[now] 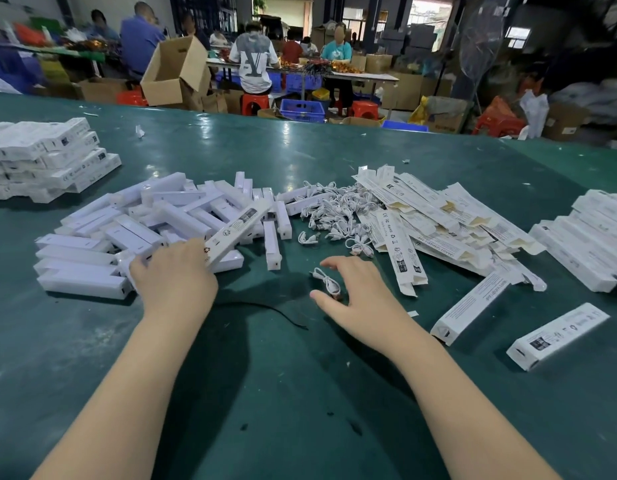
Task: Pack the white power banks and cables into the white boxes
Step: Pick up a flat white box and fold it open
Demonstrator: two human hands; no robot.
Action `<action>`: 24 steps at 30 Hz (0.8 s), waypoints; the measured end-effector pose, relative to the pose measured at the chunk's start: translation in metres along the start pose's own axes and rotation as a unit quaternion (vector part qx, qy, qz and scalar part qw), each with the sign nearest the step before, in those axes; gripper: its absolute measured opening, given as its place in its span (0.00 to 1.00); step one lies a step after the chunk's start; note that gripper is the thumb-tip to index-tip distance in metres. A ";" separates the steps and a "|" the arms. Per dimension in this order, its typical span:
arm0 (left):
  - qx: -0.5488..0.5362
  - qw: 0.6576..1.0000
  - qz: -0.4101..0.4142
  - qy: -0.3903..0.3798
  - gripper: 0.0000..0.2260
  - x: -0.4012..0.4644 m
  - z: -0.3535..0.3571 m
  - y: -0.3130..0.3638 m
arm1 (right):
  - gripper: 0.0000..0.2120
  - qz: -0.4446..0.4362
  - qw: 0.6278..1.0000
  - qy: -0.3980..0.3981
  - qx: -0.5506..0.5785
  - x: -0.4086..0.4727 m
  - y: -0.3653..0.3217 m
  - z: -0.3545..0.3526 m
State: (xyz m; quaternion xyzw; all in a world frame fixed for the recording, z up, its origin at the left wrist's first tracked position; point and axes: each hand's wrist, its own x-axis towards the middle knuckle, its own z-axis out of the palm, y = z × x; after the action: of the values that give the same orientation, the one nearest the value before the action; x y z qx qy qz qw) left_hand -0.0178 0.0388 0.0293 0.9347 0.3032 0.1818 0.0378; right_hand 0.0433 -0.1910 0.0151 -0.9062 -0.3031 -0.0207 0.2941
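Power banks, long white plastic bars (168, 223), lie heaped on the green-covered desk (300, 393) at about ten o'clock from the hands, some stacked in neat rows at the heap's near-left edge. A printed white cardboard box (236, 232) leans across that heap, its near end at the left hand (173, 271), whose fingers curl down onto the bars and box end; whether it truly grips either I cannot tell. Just at one o'clock from the heap sits a tangle of short white coiled cables (334, 211). One separate white cable (327, 280) lies on the desk under the right hand (355, 289), which hovers with fingers spread and relaxed, thumb and forefinger either side of the cable. Flat unfolded white boxes (438, 220) fan out at two o'clock, two assembled boxes (556, 336) lie at three o'clock, and stacks of filled boxes (47, 157) stand far left at ten o'clock.
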 end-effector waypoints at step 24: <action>-0.506 0.861 0.042 -0.034 0.13 -0.027 -0.005 0.036 | 0.13 0.015 0.862 0.282 0.421 -0.006 -0.019 -0.027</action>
State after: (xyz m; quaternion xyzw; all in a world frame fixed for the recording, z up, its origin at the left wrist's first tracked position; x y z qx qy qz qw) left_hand -0.0201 -0.0065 0.0318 0.8041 0.1287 0.2799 0.5085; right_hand 0.0319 -0.1965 0.0463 -0.6558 -0.1731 -0.1412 0.7212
